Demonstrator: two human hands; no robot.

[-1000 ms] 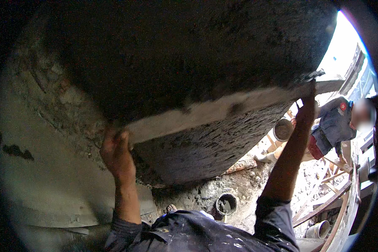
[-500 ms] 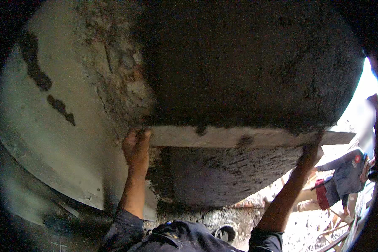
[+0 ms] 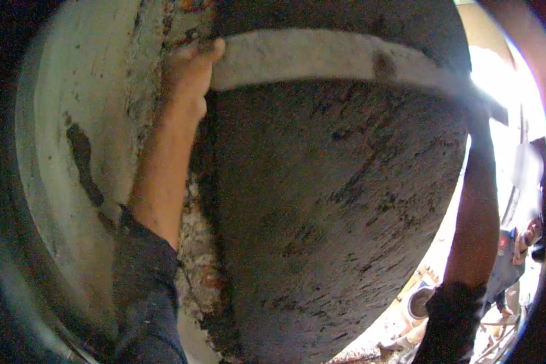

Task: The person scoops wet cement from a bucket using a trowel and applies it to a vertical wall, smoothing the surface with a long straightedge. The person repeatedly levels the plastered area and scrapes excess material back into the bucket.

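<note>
A long, pale grey straightedge spans a wall of dark, damp-looking plaster and lies against its surface, with a dark smear near its right part. My left hand is closed around the left end, thumb along the front face. At the right end my right hand grips the same straightedge; it is in shadow against glare, so its fingers barely show. Both arms are stretched upward. Below the straightedge the plaster has a rough, streaked texture.
To the left stands a smooth greenish-grey surface with dark blotches, bordered by a rough, crumbly strip. Low on the right are a round bucket-like container, a person in dark clothes and some wooden pieces.
Both hands have moved the straightedge upward across the plaster, and more of the surface shows beneath it. My view has also shifted, and the person at right appears lower.
</note>
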